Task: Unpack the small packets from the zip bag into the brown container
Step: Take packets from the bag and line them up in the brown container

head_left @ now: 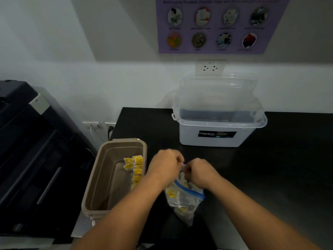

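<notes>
Black copier (27, 150) far left, black table (270, 168) beside it. Clear Megabox tub (216, 139), lid up, at table's back, well apart from the hands. Brown container (100, 177) at table's left edge, yellow packets (136, 168) along its right wall. Zip bag (185, 197) just right of it, contents blurry. Left hand (164, 165) and right hand (198, 171) both curled, pinching bag's top; fingertips hidden.

We see a crinkly clear plastic bag (185, 199), a matt brown container (100, 177), a translucent plastic box (216, 139) and a matt black counter (270, 168).
</notes>
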Tool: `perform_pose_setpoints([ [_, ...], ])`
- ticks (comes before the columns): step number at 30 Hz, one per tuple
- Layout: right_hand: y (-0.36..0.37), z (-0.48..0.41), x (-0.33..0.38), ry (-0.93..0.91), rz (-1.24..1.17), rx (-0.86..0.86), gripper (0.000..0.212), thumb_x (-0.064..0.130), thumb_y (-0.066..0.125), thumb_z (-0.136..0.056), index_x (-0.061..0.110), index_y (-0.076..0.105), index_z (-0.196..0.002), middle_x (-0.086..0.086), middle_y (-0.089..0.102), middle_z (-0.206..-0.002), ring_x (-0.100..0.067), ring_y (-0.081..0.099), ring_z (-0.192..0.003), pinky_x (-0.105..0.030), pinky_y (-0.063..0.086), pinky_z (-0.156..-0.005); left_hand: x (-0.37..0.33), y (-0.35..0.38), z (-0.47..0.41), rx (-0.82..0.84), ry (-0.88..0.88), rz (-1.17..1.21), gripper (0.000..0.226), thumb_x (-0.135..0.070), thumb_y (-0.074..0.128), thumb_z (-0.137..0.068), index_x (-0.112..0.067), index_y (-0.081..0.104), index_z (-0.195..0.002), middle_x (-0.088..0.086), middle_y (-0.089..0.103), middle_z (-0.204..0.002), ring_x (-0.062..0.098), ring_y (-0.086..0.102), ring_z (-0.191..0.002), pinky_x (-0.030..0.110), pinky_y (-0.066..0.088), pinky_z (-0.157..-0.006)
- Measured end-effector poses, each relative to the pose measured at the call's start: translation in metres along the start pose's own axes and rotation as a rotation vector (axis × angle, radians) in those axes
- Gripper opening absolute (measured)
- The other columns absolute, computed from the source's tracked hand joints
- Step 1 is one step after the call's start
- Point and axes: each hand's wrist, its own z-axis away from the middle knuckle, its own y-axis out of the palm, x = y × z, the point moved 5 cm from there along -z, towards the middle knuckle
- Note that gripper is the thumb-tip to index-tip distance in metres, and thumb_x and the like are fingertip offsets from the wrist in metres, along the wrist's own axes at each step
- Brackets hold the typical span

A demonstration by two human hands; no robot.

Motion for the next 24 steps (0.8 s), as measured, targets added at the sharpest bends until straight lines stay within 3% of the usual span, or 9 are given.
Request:
perform_pose_setpoints([
  [6, 0.013, -0.014, -0.002, 0.109, 0.157, 0.043, 0.022, 0.03, 0.068, -0.093, 0.024, 0.068, -0.114, -0.001, 0.066, -0.095, -0.017, 0.067, -0.082, -0.036, 0.059, -0.079, 0.032, 0.058, -0.012, 0.193, -0.255, -0.29, 0.031, -0.033, 0.067, -0.093, -0.027, 0.067, -0.123, 0.004, 0.046, -0.127, 0.022, 0.062, -0.101, 0.037, 0.056, -0.087],
  [9, 0.019, -0.018, 0.001, 0.185, 0.183, 0.021, 0.019, 0.033, 0.07, -0.091, 0.019, 0.067, -0.103, -0.003, 0.066, -0.092, -0.017, 0.066, -0.079, -0.034, 0.058, -0.076, 0.044, 0.069, -0.015, 0.244, -0.338, -0.272, 0.031, -0.028, 0.072, -0.089, -0.024, 0.068, -0.12, 0.003, 0.054, -0.125, 0.02, 0.065, -0.101, 0.035, 0.058, -0.087],
  [13, 0.024, -0.024, 0.004, 0.248, 0.152, -0.016, 0.016, 0.026, 0.072, -0.091, 0.018, 0.068, -0.104, -0.003, 0.067, -0.093, -0.018, 0.067, -0.083, -0.034, 0.058, -0.077, 0.051, 0.071, -0.021, 0.369, -0.433, -0.265, 0.038, -0.027, 0.075, -0.088, -0.024, 0.068, -0.126, 0.001, 0.065, -0.123, 0.019, 0.066, -0.107, 0.032, 0.057, -0.084],
  [19, 0.022, -0.023, 0.002, 0.237, 0.079, -0.027, 0.02, 0.02, 0.075, -0.087, 0.024, 0.071, -0.107, -0.001, 0.069, -0.095, -0.018, 0.068, -0.084, -0.035, 0.06, -0.08, 0.057, 0.069, -0.025, 0.288, -0.431, -0.266, 0.032, -0.022, 0.076, -0.086, -0.023, 0.072, -0.118, -0.001, 0.068, -0.118, 0.017, 0.067, -0.103, 0.032, 0.059, -0.087],
  [24, 0.003, -0.014, -0.013, 0.123, -0.096, -0.089, 0.01, 0.019, 0.073, -0.086, 0.021, 0.065, -0.091, -0.001, 0.069, -0.093, -0.017, 0.067, -0.085, -0.035, 0.06, -0.079, 0.052, 0.067, -0.021, 0.24, -0.29, -0.314, 0.035, -0.017, 0.07, -0.089, -0.023, 0.069, -0.124, 0.001, 0.059, -0.129, 0.02, 0.064, -0.112, 0.034, 0.056, -0.094],
])
